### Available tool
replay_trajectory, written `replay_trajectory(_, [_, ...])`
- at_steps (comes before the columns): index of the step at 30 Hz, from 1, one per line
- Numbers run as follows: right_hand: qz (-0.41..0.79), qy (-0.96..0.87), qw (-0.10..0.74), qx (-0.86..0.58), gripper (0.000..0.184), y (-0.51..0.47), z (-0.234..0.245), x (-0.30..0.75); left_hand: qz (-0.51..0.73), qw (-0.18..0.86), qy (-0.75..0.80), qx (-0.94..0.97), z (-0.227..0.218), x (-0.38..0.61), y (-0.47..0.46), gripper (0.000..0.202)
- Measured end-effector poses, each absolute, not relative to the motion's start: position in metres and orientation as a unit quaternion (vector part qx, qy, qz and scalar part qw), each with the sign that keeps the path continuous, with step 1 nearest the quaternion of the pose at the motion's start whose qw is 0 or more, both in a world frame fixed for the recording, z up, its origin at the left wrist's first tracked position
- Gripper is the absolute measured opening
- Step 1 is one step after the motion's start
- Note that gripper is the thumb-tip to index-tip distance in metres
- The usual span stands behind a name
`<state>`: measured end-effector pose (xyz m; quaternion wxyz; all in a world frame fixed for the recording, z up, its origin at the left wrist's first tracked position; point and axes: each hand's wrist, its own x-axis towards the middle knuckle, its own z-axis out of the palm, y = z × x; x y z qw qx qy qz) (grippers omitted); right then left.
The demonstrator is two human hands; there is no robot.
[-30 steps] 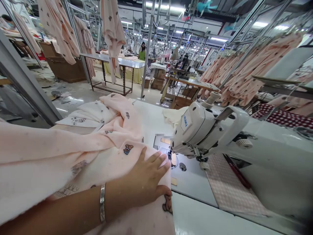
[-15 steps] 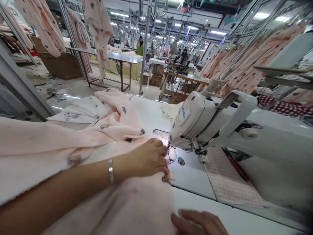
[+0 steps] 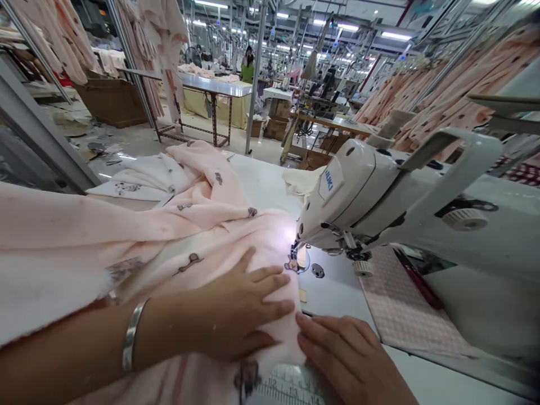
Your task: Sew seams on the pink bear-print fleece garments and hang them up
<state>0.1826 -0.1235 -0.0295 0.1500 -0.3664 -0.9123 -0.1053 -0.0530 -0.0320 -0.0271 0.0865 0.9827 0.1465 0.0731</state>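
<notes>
Pink printed fabric [image 3: 219, 236] lies across the bed of a white sewing machine [image 3: 354, 185], its right edge under the lit needle and presser foot [image 3: 295, 250]. My left hand [image 3: 248, 304], with a silver bangle on the wrist, rests flat on this fabric, fingers spread, just in front of the needle. At the fabric's near right edge is my right hand [image 3: 341, 349], its fingers together and closed on that edge. A clear ruler with printed numbers [image 3: 291, 385] shows below the fabric, between both hands.
Pink checked cloth [image 3: 409, 304] and a dark red tool [image 3: 422, 281] lie right of the needle. White printed cloth [image 3: 143, 180] is at the far left of the worktop. A metal post [image 3: 50, 112] stands left. Pink garments [image 3: 442, 95] hang at the right; a person [image 3: 247, 66] is far back.
My left hand has come back from beside the needle and spread out on the fabric. My right hand has moved up to the fabric edge. The ruler has come into sight.
</notes>
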Motion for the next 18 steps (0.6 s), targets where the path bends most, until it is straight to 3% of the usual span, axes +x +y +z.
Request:
replay_trajectory(6, [-0.064,-0.88,0.211,-0.421,0.022,-0.086,-0.035,0.18,0.089,0.063,0.064,0.992,-0.026,-0.043,0.035,0.033])
replay_trajectory(18, [-0.101,-0.879,0.162,-0.436,0.025,-0.045,-0.066,0.204,0.013,-0.018,0.063,0.998,-0.029,-0.01,0.129,0.042])
